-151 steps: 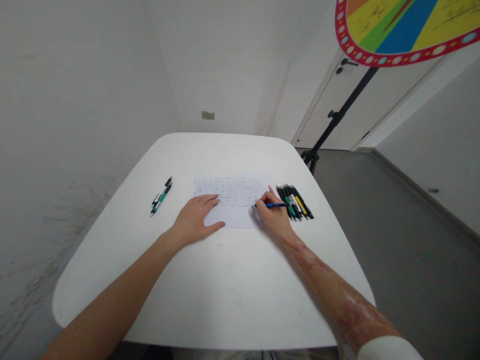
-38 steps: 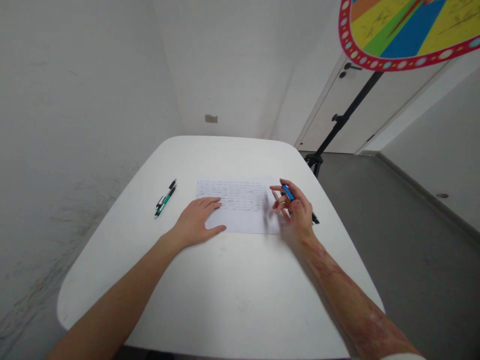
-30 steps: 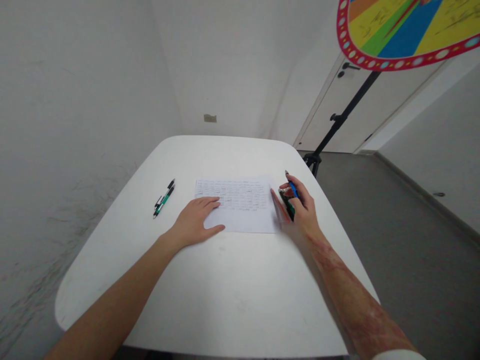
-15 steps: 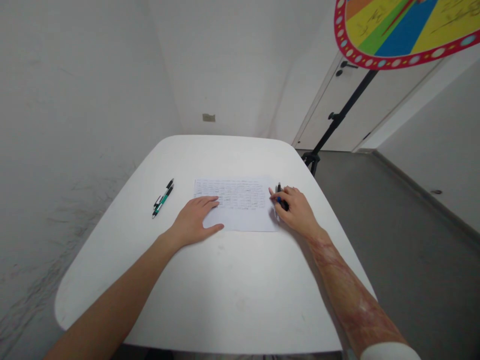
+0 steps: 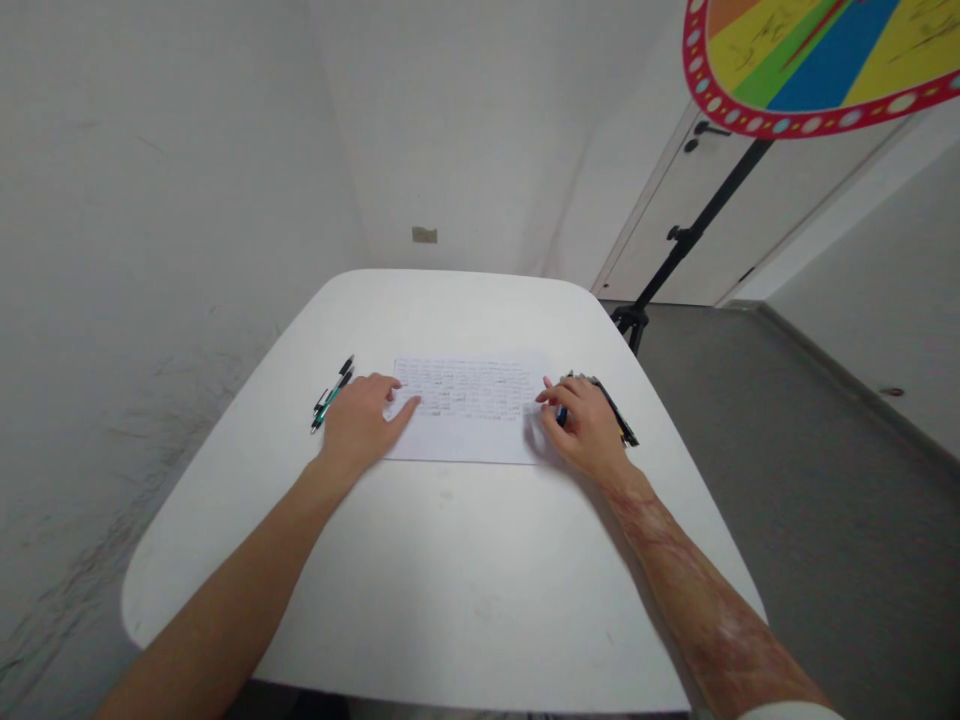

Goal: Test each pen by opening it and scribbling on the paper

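Observation:
A white sheet of paper [image 5: 469, 435] with rows of dark handwriting on its upper part lies flat on the table. My left hand [image 5: 361, 418] rests on the sheet's left edge, palm down, with thumb and fingers apart and nothing in it. Just left of it lie two pens [image 5: 321, 408], green and black, partly covered by the hand. At the sheet's right edge, the curled fingers of my right hand [image 5: 586, 422] close around a dark pen with blue on it [image 5: 562, 414], mostly hidden. More dark pens [image 5: 628, 432] stick out from beneath and beside this hand.
The white table [image 5: 465, 570] has rounded corners and stands close to the walls. Beyond its right side, a colourful wheel [image 5: 810, 70] sits on a black tripod stand [image 5: 701, 220], with a door [image 5: 780, 210] behind it. Grey floor [image 5: 810, 440] lies to the right.
My left hand has slid left and up to the sheet's left edge, beside the green pens. Dark pens now show right of my right hand, whose fingers are curled more.

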Demonstrator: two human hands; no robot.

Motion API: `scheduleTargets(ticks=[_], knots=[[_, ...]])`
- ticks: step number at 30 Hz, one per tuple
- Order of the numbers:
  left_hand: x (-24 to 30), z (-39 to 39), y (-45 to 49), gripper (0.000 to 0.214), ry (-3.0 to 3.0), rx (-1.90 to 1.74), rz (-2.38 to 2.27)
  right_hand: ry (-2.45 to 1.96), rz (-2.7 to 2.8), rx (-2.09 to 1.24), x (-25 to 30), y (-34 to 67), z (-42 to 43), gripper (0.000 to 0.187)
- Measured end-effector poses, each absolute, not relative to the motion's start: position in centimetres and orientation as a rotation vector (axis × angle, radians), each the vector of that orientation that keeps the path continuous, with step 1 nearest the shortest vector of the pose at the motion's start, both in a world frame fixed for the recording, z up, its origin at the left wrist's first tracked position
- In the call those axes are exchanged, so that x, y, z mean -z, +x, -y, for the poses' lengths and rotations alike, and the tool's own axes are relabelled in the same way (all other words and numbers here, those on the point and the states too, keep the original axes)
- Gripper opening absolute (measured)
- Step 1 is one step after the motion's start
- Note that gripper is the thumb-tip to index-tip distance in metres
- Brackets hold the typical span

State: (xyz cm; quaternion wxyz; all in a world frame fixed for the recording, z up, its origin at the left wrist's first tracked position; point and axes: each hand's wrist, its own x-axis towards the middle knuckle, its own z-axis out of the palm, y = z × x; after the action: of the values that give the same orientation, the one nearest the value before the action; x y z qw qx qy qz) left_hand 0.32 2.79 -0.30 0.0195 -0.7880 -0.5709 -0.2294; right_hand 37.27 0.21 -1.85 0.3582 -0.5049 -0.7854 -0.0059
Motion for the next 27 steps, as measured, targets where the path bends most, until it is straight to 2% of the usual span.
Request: scheduleTargets(ticks=[5,8,14,17,22,27], knots=[[-1.3,-4.0,-3.2,0.039,-2.058,0.352,2.137,-1.231,2.084,-0.031,2.0,36.1,-0.1,0.014],[-1.3,-4.4,-4.5,0.039,-1.998,0.182,2.177,-1.217,2.094,-0.064,1.9,35.9,-0.2,0.012],[-1.3,-4.3,-5.0,0.036,-2.002,0.069,2.173,-1.193,2.079,-0.077,1.9,35.9,-0.2,0.012],[-1.6,-4.0,-4.4,0.036,-2.048,0.111,2.114,-1.188,2.077,-0.083,1.9,36.0,-0.2,0.013],[-1.3,-2.9,-1.2,0.040,-2.259,0.389,1.848,-1.163,2.008,-0.167,1.8,35.9,-0.1,0.012],[0.1,-1.3,2.7,0.039,-2.706,0.522,1.352,-1.130,1.844,-0.420,1.9,34.2,0.6,0.015]])
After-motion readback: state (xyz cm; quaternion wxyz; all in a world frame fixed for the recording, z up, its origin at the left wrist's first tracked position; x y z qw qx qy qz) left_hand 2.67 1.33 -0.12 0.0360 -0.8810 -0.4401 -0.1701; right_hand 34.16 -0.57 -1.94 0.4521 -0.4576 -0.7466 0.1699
